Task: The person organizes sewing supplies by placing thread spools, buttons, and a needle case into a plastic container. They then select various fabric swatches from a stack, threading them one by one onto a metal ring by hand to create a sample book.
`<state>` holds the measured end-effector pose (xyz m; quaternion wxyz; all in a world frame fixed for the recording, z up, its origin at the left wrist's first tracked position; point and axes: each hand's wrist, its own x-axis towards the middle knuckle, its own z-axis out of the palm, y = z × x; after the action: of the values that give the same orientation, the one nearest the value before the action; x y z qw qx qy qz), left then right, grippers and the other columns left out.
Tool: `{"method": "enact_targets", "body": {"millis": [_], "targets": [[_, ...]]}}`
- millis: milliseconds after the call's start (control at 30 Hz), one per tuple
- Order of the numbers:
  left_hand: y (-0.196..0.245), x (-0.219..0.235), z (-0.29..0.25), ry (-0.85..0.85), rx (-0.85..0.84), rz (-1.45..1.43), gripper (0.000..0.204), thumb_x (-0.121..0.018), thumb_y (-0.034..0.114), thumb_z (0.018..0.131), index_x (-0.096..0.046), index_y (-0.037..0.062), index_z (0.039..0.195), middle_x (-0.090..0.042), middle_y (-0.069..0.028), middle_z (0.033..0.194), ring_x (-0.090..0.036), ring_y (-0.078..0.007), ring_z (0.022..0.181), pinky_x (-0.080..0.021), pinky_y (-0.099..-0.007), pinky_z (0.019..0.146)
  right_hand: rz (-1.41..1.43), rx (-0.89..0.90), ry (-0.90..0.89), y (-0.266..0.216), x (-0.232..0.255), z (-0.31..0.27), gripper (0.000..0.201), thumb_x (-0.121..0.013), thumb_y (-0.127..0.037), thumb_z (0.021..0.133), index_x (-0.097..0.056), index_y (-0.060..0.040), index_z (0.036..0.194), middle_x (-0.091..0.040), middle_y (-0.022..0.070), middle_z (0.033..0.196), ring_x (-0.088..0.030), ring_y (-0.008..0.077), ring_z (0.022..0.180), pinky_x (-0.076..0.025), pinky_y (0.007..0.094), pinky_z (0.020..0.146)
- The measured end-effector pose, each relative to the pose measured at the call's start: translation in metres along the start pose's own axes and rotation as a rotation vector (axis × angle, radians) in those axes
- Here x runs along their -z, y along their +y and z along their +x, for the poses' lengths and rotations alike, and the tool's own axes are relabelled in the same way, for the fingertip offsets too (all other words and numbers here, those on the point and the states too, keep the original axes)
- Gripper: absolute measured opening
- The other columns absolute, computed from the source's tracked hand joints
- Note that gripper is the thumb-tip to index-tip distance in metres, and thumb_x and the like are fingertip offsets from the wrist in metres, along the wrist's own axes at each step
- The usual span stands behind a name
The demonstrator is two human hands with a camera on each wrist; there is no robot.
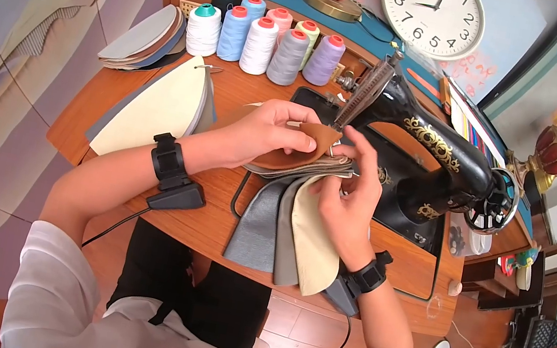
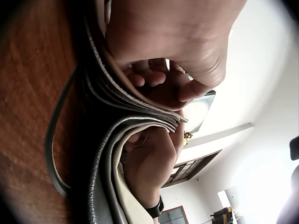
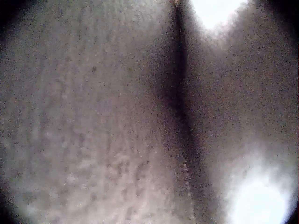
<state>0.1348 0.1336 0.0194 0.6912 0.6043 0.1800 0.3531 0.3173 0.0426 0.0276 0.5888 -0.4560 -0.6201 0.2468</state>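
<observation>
A stack of leather pieces lies at the table's front, its brown top piece (image 1: 312, 152) pinched by the left hand (image 1: 263, 134), thumb on top. In the left wrist view, the left hand (image 2: 173, 37) holds the brown leather (image 2: 161, 95) with the thumb and curled fingers. Grey, taupe and cream pieces (image 1: 313, 232) fan out toward the body; the right hand (image 1: 353, 195) grips them near the stack's corner, beside a small metal ring (image 1: 333, 149). In the left wrist view the right hand (image 2: 149, 163) is behind the cream leather (image 2: 133, 198). The right wrist view shows only a blurred, close surface.
A black sewing machine (image 1: 440, 146) stands right of the hands. Several thread spools (image 1: 257, 47) line the back. More leather pieces (image 1: 156, 108) lie at the left, with another pile (image 1: 140, 38) behind them. A clock (image 1: 432, 11) stands at the back.
</observation>
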Motion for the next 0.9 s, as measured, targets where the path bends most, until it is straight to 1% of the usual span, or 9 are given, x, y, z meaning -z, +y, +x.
{"method": "enact_targets", "body": {"millis": [67,133,167,267,333,600,667,733,900], "targets": [[-0.001,-0.001,0.000,-0.040,-0.006,-0.026,0.022,-0.066,0.006,0.091,-0.065,0.0009,0.113,-0.064,-0.0015,0.101,-0.060,-0.0087,0.099,-0.048,-0.0255,0.088,-0.179,0.078,-0.117,0.006,0.005,0.003,0.048,-0.049,0.011,0.079,-0.062,-0.0026,0.123,-0.065,0.0089,0.100,-0.065,0.0152,0.082,-0.051,0.0247,0.063],[0.000,-0.004,-0.001,-0.091,-0.162,0.039,0.022,-0.066,0.007,0.094,-0.066,-0.0004,0.115,-0.063,-0.0007,0.099,-0.061,-0.0097,0.101,-0.048,-0.0273,0.091,-0.170,0.066,-0.127,0.009,0.007,0.002,0.046,-0.049,0.011,0.078,-0.062,-0.0020,0.121,-0.064,0.0090,0.098,-0.064,0.0154,0.080,-0.050,0.0244,0.063],[0.001,-0.004,-0.001,-0.092,-0.162,0.041,0.022,-0.066,0.007,0.094,-0.066,-0.0004,0.115,-0.063,-0.0007,0.099,-0.061,-0.0097,0.101,-0.048,-0.0273,0.091,-0.161,0.053,-0.135,0.010,0.007,0.002,0.044,-0.050,0.011,0.078,-0.062,-0.0013,0.119,-0.063,0.0090,0.096,-0.063,0.0155,0.079,-0.049,0.0241,0.063],[0.004,-0.003,-0.001,-0.083,-0.139,0.050,0.020,-0.067,0.010,0.095,-0.067,0.0015,0.114,-0.062,0.0009,0.097,-0.059,-0.0075,0.098,-0.047,-0.0249,0.087,-0.025,0.014,-0.098,0.019,0.006,-0.001,0.039,-0.051,0.011,0.078,-0.061,-0.0008,0.114,-0.061,0.0090,0.094,-0.062,0.0152,0.077,-0.048,0.0235,0.062],[0.006,0.000,-0.002,0.001,-0.014,0.045,0.018,-0.067,0.012,0.096,-0.067,0.0040,0.113,-0.061,0.0032,0.095,-0.057,-0.0045,0.092,-0.046,-0.0222,0.082,-0.044,0.019,-0.112,0.019,0.007,-0.001,0.037,-0.051,0.011,0.078,-0.061,-0.0007,0.112,-0.061,0.0085,0.094,-0.062,0.0145,0.077,-0.049,0.0234,0.061],[0.001,-0.005,0.001,0.119,-0.104,0.127,0.018,-0.064,0.019,0.101,-0.063,0.0059,0.114,-0.063,0.0047,0.099,-0.055,-0.0017,0.087,-0.045,-0.0207,0.079,-0.091,0.153,-0.090,0.021,0.006,0.002,0.037,-0.052,0.013,0.078,-0.061,0.0000,0.112,-0.062,0.0068,0.096,-0.061,0.0102,0.078,-0.050,0.0230,0.060],[0.001,-0.006,0.002,0.120,-0.084,0.144,0.018,-0.063,0.019,0.102,-0.062,0.0059,0.114,-0.064,0.0045,0.100,-0.055,-0.0013,0.088,-0.045,-0.0206,0.079,0.044,0.052,-0.140,0.021,0.005,-0.001,0.037,-0.052,0.013,0.079,-0.061,0.0003,0.112,-0.064,0.0084,0.101,-0.062,0.0087,0.080,-0.051,0.0228,0.061],[0.002,-0.006,0.002,0.127,-0.014,0.187,0.017,-0.061,0.020,0.103,-0.061,0.0059,0.113,-0.063,0.0052,0.099,-0.054,-0.0008,0.090,-0.045,-0.0201,0.080,0.029,0.030,-0.166,0.021,0.008,-0.002,0.036,-0.052,0.013,0.080,-0.060,0.0005,0.113,-0.065,0.0096,0.104,-0.063,0.0084,0.082,-0.051,0.0229,0.063],[0.003,-0.008,0.002,0.143,0.003,0.158,0.017,-0.058,0.020,0.104,-0.060,0.0066,0.113,-0.059,0.0068,0.093,-0.051,-0.0003,0.085,-0.043,-0.0197,0.076,0.057,-0.011,-0.238,0.020,0.008,-0.004,0.039,-0.050,0.012,0.082,-0.058,0.0017,0.118,-0.066,0.0107,0.109,-0.064,0.0085,0.088,-0.053,0.0225,0.067]]}}
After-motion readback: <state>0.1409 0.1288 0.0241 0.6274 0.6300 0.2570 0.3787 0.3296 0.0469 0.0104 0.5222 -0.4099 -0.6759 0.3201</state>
